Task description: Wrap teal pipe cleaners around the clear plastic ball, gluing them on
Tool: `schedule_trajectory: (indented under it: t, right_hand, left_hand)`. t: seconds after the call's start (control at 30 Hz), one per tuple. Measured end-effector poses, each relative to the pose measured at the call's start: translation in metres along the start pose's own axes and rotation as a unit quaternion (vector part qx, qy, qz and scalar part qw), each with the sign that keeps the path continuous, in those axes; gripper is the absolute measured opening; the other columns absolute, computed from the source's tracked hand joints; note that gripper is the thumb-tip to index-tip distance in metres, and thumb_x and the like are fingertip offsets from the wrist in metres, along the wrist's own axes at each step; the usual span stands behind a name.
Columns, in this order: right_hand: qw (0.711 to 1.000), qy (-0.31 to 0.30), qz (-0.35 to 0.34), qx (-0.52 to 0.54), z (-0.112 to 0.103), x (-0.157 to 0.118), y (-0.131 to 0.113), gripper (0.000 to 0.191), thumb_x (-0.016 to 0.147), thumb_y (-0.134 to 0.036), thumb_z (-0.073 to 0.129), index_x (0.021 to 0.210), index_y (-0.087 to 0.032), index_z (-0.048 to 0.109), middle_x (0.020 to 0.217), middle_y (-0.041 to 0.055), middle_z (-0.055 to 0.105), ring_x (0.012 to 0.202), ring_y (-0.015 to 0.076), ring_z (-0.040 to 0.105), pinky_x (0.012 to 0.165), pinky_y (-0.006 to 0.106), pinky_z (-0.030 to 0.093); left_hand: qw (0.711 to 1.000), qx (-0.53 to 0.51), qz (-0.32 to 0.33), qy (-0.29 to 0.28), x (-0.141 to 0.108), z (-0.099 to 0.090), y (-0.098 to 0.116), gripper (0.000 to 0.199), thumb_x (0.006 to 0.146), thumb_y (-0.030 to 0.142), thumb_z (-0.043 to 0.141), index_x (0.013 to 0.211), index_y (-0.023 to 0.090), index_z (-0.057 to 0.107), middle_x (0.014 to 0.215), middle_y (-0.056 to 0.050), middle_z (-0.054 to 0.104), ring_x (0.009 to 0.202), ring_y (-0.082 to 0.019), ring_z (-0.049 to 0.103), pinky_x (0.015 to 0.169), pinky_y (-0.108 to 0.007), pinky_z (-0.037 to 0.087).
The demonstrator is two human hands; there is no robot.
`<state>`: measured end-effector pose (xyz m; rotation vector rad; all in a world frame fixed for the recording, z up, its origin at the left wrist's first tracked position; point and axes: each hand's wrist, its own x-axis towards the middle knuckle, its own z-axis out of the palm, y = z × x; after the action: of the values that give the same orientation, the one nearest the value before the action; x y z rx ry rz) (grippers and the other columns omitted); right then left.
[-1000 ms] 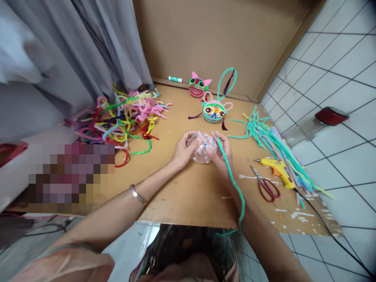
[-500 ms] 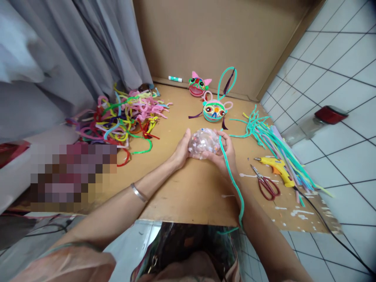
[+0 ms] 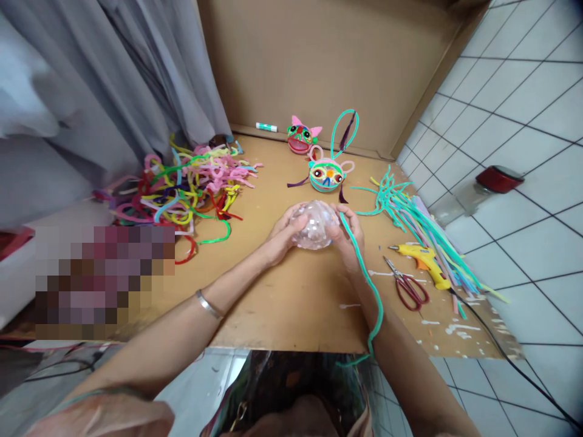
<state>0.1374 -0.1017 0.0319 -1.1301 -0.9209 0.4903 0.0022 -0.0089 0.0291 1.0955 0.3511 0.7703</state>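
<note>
Clear shell between left grip and right grip, both widely curved

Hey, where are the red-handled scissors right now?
In the head view, the scissors lie on the right side of the table, just left of the yellow glue gun.

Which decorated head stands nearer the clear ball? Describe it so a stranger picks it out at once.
Find the brown table and the cardboard panel at its back. Before that panel, take the nearer head, just beyond the clear ball. Its pink ears are round open loops; the farther head has pointed ones.
</note>
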Motion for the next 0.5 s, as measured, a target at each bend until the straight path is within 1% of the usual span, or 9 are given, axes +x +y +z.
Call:
schedule_trajectory:
  t: [0.07, 0.1, 0.17, 0.23, 0.3, 0.37, 0.43, 0.5]
  right_hand:
    - [0.998, 0.03, -0.053, -0.018, 0.0003, -0.0007, -0.0041, 0.056, 0.071, -0.047, 0.08, 0.116, -0.024, 0.058, 0.131, 0.011, 0.066, 0.12, 0.0262, 0.063, 0.1, 0.042, 0.051]
    - [0.996, 0.04, -0.074, -0.036, 0.0002, -0.0014, -0.0065, 0.051, 0.073, -0.043, 0.08, 0.115, -0.024, 0.059, 0.129, 0.0104, 0.068, 0.118, 0.0254, 0.064, 0.101, 0.042, 0.051]
    - [0.99, 0.052, -0.11, -0.071, -0.0002, -0.003, -0.0104, 0.039, 0.076, -0.036, 0.079, 0.109, -0.024, 0.062, 0.116, 0.0083, 0.073, 0.11, 0.0234, 0.067, 0.1, 0.042, 0.051]
    - [0.984, 0.055, -0.137, -0.095, -0.0004, -0.0048, -0.0117, 0.029, 0.079, -0.031, 0.076, 0.104, -0.024, 0.064, 0.106, 0.0057, 0.075, 0.102, 0.0214, 0.07, 0.099, 0.041, 0.051]
    - [0.981, 0.053, -0.153, -0.104, -0.0001, -0.0064, -0.0107, 0.024, 0.081, -0.028, 0.074, 0.103, -0.024, 0.065, 0.103, 0.0042, 0.075, 0.099, 0.0203, 0.07, 0.097, 0.039, 0.052]
    - [0.981, 0.045, -0.158, -0.108, 0.0005, -0.0076, -0.0091, 0.025, 0.081, -0.027, 0.074, 0.104, -0.024, 0.065, 0.103, 0.0035, 0.075, 0.098, 0.0197, 0.07, 0.095, 0.038, 0.053]
    - [0.979, 0.04, -0.16, -0.118, 0.0011, -0.0087, -0.0083, 0.024, 0.081, -0.025, 0.073, 0.103, -0.025, 0.066, 0.102, 0.0023, 0.074, 0.095, 0.0189, 0.07, 0.092, 0.036, 0.054]
    - [0.977, 0.04, -0.163, -0.135, 0.0017, -0.0096, -0.0086, 0.021, 0.081, -0.024, 0.073, 0.101, -0.025, 0.067, 0.098, 0.001, 0.074, 0.092, 0.018, 0.07, 0.089, 0.035, 0.054]
  left_hand:
    - [1.0, -0.027, -0.012, 0.005, 0.0012, 0.0011, 0.0003, 0.072, 0.073, 0.062, 0.075, 0.128, 0.019, 0.057, 0.134, -0.014, 0.063, 0.117, -0.033, 0.063, 0.093, -0.044, 0.054]
    - [0.999, -0.03, -0.011, 0.006, 0.0018, 0.0012, 0.0003, 0.071, 0.074, 0.062, 0.074, 0.127, 0.019, 0.058, 0.131, -0.014, 0.065, 0.114, -0.033, 0.065, 0.091, -0.043, 0.055]
    - [1.0, -0.019, -0.002, 0.014, 0.0025, 0.0001, -0.0005, 0.07, 0.074, 0.064, 0.072, 0.125, 0.019, 0.06, 0.13, -0.013, 0.066, 0.112, -0.032, 0.066, 0.089, -0.042, 0.055]
    - [1.0, 0.012, 0.012, 0.025, 0.0026, -0.0021, -0.0021, 0.069, 0.074, 0.065, 0.072, 0.124, 0.018, 0.061, 0.132, -0.014, 0.064, 0.117, -0.033, 0.063, 0.092, -0.042, 0.054]
    - [0.997, 0.055, 0.034, 0.031, 0.0021, -0.0044, -0.0037, 0.068, 0.074, 0.064, 0.072, 0.122, 0.017, 0.061, 0.136, -0.015, 0.062, 0.124, -0.034, 0.059, 0.098, -0.043, 0.051]
    - [0.994, 0.089, 0.056, 0.022, 0.0014, -0.0058, -0.0045, 0.068, 0.074, 0.064, 0.072, 0.121, 0.016, 0.061, 0.137, -0.016, 0.061, 0.129, -0.034, 0.056, 0.104, -0.044, 0.047]
    - [0.991, 0.111, 0.069, 0.007, 0.0005, -0.006, -0.0041, 0.068, 0.075, 0.064, 0.071, 0.122, 0.016, 0.06, 0.136, -0.016, 0.062, 0.128, -0.033, 0.057, 0.105, -0.045, 0.046]
    - [0.989, 0.128, 0.077, 0.007, -0.0004, -0.0053, -0.0028, 0.069, 0.075, 0.065, 0.071, 0.122, 0.017, 0.06, 0.132, -0.015, 0.065, 0.125, -0.033, 0.06, 0.104, -0.046, 0.048]
